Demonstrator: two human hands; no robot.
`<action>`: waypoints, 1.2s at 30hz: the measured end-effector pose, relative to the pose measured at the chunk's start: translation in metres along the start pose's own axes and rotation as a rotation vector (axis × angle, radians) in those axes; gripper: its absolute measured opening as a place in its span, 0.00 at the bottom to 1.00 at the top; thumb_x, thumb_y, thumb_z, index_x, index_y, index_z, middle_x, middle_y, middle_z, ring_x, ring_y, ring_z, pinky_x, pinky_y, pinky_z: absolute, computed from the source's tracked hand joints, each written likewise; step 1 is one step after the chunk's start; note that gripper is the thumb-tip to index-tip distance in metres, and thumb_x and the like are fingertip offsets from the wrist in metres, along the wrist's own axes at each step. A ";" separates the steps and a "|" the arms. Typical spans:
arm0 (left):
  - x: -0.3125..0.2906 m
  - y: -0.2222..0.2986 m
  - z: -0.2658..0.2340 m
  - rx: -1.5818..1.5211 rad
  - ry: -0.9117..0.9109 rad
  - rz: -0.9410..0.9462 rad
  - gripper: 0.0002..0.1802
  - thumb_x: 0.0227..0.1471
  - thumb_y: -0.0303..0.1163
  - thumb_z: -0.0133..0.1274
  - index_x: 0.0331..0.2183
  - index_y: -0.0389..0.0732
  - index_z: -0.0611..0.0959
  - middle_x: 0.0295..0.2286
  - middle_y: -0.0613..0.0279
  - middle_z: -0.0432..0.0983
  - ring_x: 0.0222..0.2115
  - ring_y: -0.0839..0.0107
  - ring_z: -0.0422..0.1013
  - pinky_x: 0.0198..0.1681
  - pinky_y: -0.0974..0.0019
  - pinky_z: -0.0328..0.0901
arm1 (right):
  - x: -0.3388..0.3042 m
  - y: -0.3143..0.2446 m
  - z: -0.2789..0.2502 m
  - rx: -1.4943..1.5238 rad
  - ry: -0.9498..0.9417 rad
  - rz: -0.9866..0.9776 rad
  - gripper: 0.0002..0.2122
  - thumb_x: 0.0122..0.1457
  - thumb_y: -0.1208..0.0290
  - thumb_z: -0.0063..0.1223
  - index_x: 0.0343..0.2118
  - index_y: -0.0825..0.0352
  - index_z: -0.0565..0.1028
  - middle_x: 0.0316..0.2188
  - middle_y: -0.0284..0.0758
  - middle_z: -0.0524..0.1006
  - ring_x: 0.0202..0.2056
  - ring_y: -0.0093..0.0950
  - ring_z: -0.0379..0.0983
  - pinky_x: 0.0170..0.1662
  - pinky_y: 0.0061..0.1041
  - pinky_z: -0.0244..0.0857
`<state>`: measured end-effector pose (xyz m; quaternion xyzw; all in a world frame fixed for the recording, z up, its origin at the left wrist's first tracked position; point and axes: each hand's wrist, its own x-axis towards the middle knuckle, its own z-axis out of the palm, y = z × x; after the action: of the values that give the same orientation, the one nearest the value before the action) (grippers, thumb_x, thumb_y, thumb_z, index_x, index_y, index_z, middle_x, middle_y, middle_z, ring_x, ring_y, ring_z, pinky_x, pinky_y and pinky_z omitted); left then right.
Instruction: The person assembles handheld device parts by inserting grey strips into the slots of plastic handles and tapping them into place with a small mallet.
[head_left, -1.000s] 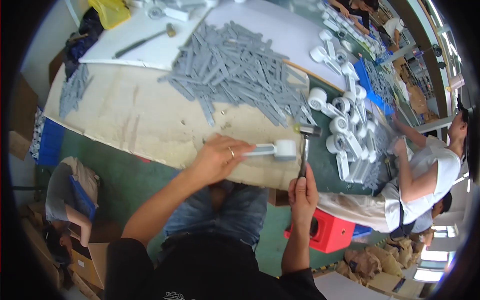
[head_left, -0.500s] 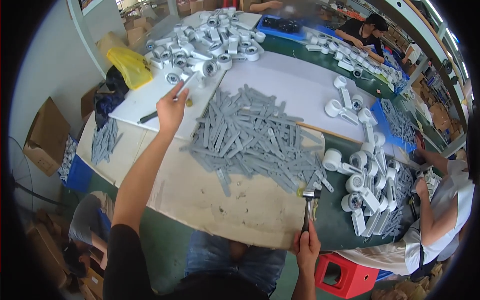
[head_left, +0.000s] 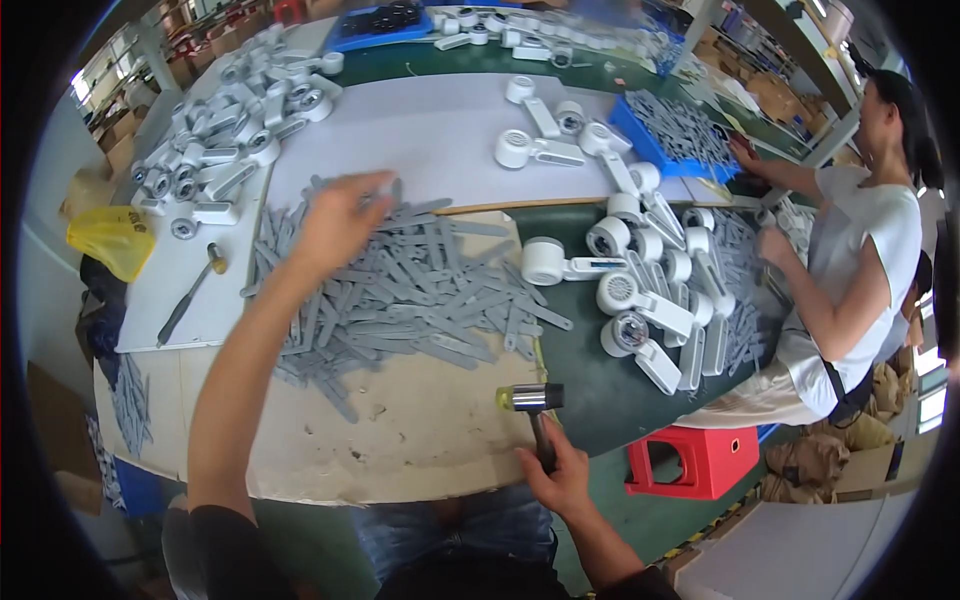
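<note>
A small two-faced mallet [head_left: 530, 398], with a metal head, a yellow face and a black face, is upright in my right hand [head_left: 562, 472]. My fingers are closed around its dark handle near the table's front edge. Over the heap of flat grey plastic strips [head_left: 400, 290] reaches my left hand [head_left: 345, 222], slightly blurred. Its fingers are stretched out and apart from the thumb, and I see nothing held in them. White handheld fans [head_left: 245, 120] are heaped on the white board to the left. A second dark-handled hammer [head_left: 190, 295] lies on that board.
More white fans [head_left: 655, 290] cover the green mat on the right. A blue basket [head_left: 640, 140] of grey strips stands behind them. At the right a person [head_left: 850, 250] works beside a red stool [head_left: 705, 462]. A yellow bag [head_left: 110, 243] hangs at the left.
My left hand has moved from beside the fan heap to above the grey strips. The mallet in my right hand has turned and shifted. The head view has swung right.
</note>
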<state>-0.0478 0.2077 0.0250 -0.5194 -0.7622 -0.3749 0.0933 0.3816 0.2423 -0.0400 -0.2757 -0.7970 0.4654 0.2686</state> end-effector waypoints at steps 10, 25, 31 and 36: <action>0.024 0.119 0.135 -0.150 -0.487 0.152 0.30 0.44 0.36 0.70 0.50 0.46 0.83 0.49 0.50 0.76 0.50 0.49 0.71 0.57 0.52 0.65 | -0.001 -0.001 0.011 0.068 0.016 0.092 0.19 0.59 0.72 0.61 0.55 0.64 0.76 0.22 0.39 0.77 0.19 0.23 0.72 0.27 0.26 0.68; -0.224 0.146 -0.080 -0.151 -0.522 -0.230 0.29 0.40 0.24 0.71 0.48 0.43 0.84 0.48 0.52 0.73 0.50 0.48 0.70 0.56 0.53 0.66 | -0.002 0.002 0.007 0.127 0.038 0.090 0.17 0.61 0.72 0.60 0.53 0.64 0.78 0.18 0.27 0.69 0.20 0.13 0.62 0.25 0.20 0.60; -0.211 0.171 -0.082 0.219 -0.453 0.143 0.32 0.41 0.29 0.69 0.52 0.43 0.82 0.50 0.55 0.75 0.50 0.52 0.71 0.60 0.53 0.62 | -0.002 -0.003 0.009 0.085 0.035 0.133 0.16 0.62 0.71 0.59 0.53 0.62 0.79 0.17 0.23 0.65 0.20 0.11 0.58 0.24 0.19 0.57; -0.218 0.145 -0.062 -0.002 -0.537 0.095 0.29 0.49 0.27 0.61 0.55 0.46 0.80 0.42 0.61 0.80 0.47 0.58 0.71 0.54 0.54 0.61 | 0.005 0.006 0.006 0.009 -0.020 0.156 0.16 0.64 0.67 0.58 0.53 0.61 0.78 0.17 0.27 0.67 0.22 0.13 0.59 0.25 0.22 0.60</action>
<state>0.1588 0.0351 0.0212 -0.6355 -0.7340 -0.2198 -0.0951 0.3753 0.2448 -0.0471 -0.3310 -0.7736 0.4914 0.2247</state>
